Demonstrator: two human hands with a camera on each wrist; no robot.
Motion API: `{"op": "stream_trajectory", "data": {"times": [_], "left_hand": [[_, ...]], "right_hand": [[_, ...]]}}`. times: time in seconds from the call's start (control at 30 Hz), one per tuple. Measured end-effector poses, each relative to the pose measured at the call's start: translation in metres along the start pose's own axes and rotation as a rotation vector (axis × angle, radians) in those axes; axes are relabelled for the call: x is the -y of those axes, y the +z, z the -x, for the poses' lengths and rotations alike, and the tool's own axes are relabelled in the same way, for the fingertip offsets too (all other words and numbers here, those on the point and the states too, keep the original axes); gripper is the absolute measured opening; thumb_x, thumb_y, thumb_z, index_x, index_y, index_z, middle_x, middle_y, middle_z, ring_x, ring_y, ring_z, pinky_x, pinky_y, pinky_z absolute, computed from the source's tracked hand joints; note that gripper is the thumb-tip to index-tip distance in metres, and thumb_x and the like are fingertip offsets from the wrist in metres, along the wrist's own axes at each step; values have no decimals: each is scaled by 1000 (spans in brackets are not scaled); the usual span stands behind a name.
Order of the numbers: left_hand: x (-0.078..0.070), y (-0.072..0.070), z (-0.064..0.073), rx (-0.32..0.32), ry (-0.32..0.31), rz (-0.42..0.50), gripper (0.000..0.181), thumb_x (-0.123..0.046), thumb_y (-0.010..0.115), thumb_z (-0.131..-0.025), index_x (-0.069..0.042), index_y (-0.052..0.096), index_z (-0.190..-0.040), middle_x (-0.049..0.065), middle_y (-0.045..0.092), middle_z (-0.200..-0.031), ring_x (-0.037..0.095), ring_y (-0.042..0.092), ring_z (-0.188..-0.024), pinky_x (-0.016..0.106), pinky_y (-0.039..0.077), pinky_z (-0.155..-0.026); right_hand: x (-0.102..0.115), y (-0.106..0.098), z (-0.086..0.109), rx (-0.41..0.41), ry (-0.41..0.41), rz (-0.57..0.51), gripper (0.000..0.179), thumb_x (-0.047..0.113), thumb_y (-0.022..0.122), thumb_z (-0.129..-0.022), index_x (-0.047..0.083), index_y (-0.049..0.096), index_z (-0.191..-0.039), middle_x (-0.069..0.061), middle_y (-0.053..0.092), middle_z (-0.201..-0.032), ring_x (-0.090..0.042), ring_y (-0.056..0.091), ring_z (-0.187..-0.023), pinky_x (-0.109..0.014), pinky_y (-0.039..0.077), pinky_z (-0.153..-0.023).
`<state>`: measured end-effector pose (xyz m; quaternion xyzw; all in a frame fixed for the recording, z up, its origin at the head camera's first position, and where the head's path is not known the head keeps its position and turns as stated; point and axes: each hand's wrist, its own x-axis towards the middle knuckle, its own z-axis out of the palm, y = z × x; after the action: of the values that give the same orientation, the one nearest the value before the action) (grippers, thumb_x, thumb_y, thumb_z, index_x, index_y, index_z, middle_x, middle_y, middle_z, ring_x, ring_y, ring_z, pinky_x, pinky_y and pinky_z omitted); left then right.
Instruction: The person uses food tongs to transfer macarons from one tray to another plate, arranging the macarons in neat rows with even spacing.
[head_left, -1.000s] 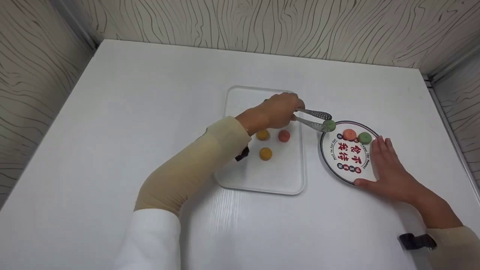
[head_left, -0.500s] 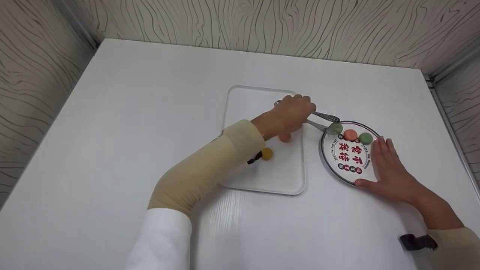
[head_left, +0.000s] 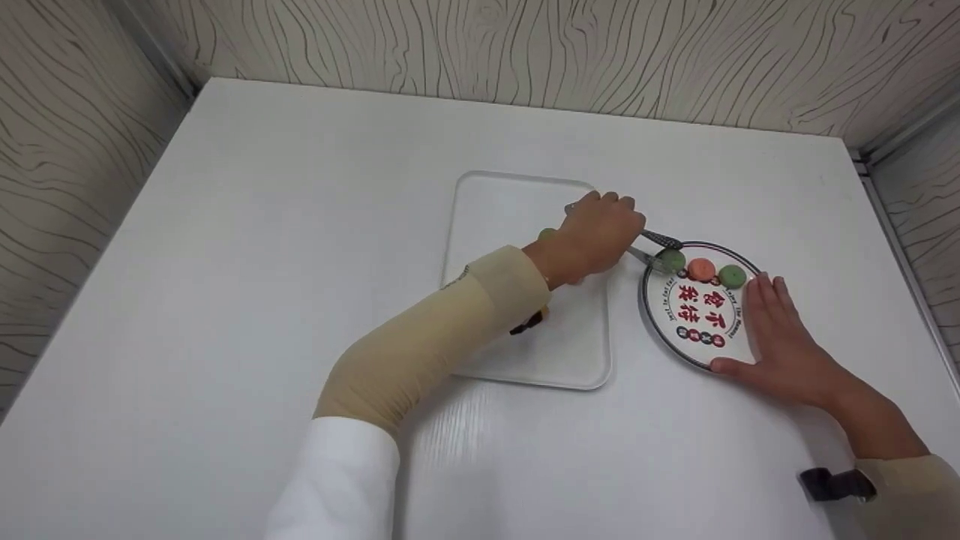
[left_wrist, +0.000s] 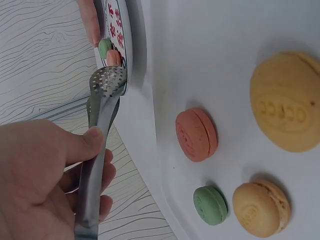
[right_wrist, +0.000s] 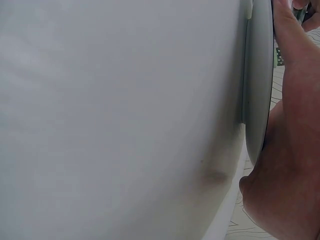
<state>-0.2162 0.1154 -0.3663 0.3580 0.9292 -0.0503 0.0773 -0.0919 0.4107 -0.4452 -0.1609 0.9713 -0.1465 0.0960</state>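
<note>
My left hand [head_left: 600, 232] grips metal tongs [left_wrist: 91, 187] with perforated tips, thumb on one arm and fingers round the other. At the tips, a green macaron [head_left: 673, 260] lies at the left rim of a round white plate [head_left: 739, 349] with red characters. Beside it on the plate are a pinkish-orange macaron [head_left: 702, 269] and a second green macaron [head_left: 733, 276], in a row. The tong tips hide the first green one in the left wrist view. My right hand [head_left: 791, 356] rests against the plate's right rim, fingers straight and thumb spread.
Left of the plate lies a white rectangular tray [head_left: 562, 356], partly under my left arm. On it are a red macaron [left_wrist: 196, 135], a green macaron [left_wrist: 209, 205] and two yellow macarons [left_wrist: 260, 209]. Patterned walls [head_left: 525, 52] stand behind the white table [head_left: 300, 187].
My left hand has moved right with the tongs, bringing the green macaron from the plate's edge onto the plate, next to the pinkish-orange one. My right hand has stayed at the rim.
</note>
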Motion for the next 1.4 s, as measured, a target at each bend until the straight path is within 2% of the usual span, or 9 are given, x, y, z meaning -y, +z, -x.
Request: {"op": "stream_trajectory", "data": {"times": [0.13,0.37,0.6,0.77,1.0,1.23,1.4], "left_hand": [[-3,0,-2,-5,-6,-17,33,-19,54,-107,-19,62,-139,1,62,-132,17,56,-123,34,42,-109],[-10,-2,-7,32,-59,-18,35,-22,53,-107,-21,61,-141,1,61,-135,19,56,-125,39,47,-107],[-14,-4,-8,30,-39,-33,35,-24,57,-106,-24,63,-140,0,62,-133,17,56,-122,36,45,-109],[-18,-5,-7,15,-34,-40,34,-23,56,-107,-24,63,-139,0,62,-134,16,56,-122,34,42,-110],[-19,-4,-7,10,-41,-51,33,-24,56,-107,-23,63,-139,0,62,-133,16,55,-121,33,42,-110],[-18,-3,-7,14,-51,-32,34,-25,56,-106,-22,63,-139,0,61,-133,16,55,-122,34,42,-110],[-20,-2,-8,10,-37,-36,34,-24,55,-107,-23,62,-140,0,62,-133,16,55,-121,33,43,-109]], "right_hand": [[1,0,0,3,4,-2,122,50,74,-88,-14,-6,-155,-36,-11,-162,-42,-22,-151,-26,-19,-116],[2,-1,0,9,17,-6,122,49,74,-89,-13,-7,-155,-35,-13,-162,-43,-22,-150,-27,-19,-116],[4,-1,0,10,17,-8,123,51,74,-88,-16,-5,-154,-37,-11,-162,-43,-21,-151,-30,-19,-118],[4,-1,0,6,26,4,123,52,74,-88,-15,-5,-155,-37,-9,-162,-43,-20,-151,-27,-19,-117],[4,-1,-1,19,35,-1,123,53,73,-88,-14,-6,-155,-36,-11,-162,-43,-21,-151,-31,-18,-118],[4,-2,-1,30,46,1,123,53,73,-89,-14,-7,-155,-36,-11,-162,-42,-23,-150,-30,-19,-117],[4,-1,-1,33,49,-1,124,54,73,-89,-14,-8,-155,-36,-12,-162,-41,-24,-150,-31,-19,-118]]}}
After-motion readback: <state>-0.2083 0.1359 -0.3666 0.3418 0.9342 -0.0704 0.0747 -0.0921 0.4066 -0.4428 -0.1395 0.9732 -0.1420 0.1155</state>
